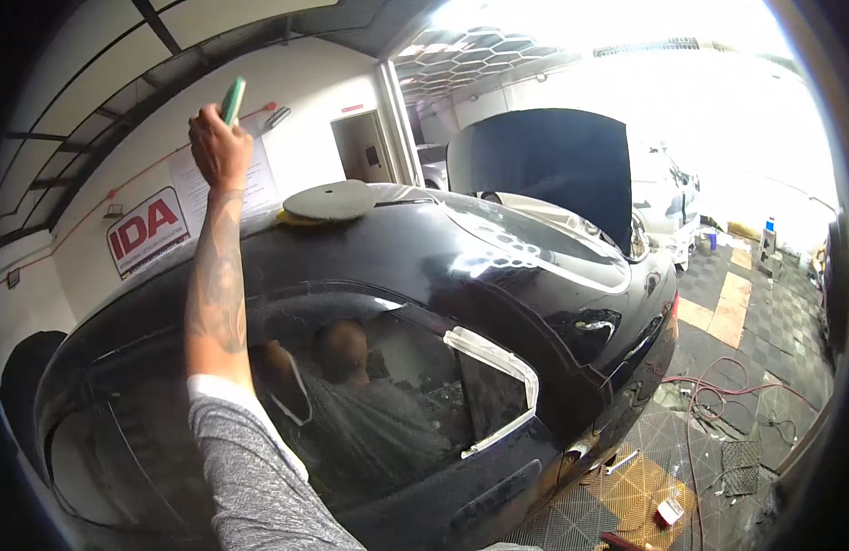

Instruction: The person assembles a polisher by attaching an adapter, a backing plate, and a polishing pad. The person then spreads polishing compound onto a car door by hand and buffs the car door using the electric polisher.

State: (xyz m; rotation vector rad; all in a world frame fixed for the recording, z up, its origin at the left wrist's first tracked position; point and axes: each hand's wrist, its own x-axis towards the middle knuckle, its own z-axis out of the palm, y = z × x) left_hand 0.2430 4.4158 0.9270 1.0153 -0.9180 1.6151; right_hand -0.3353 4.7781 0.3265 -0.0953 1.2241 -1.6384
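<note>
My left hand [218, 147] is raised high above the roof of a black car [443, 266], its fingers closed around a small green block [233, 99] that sticks up from the fist. My left forearm is tattooed and its sleeve is grey. On the roof just right of the hand lies a round black polishing pad [331, 199] with a yellow edge under it. The car's side window [369, 395] reflects me. My right hand is out of sight.
A second car with its black hood raised [544, 165] stands behind, and a white car [668, 197] beyond it. A red hose [718, 390] and small items lie on the grid-tile floor at right. A wall sign [147, 230] reads IDA.
</note>
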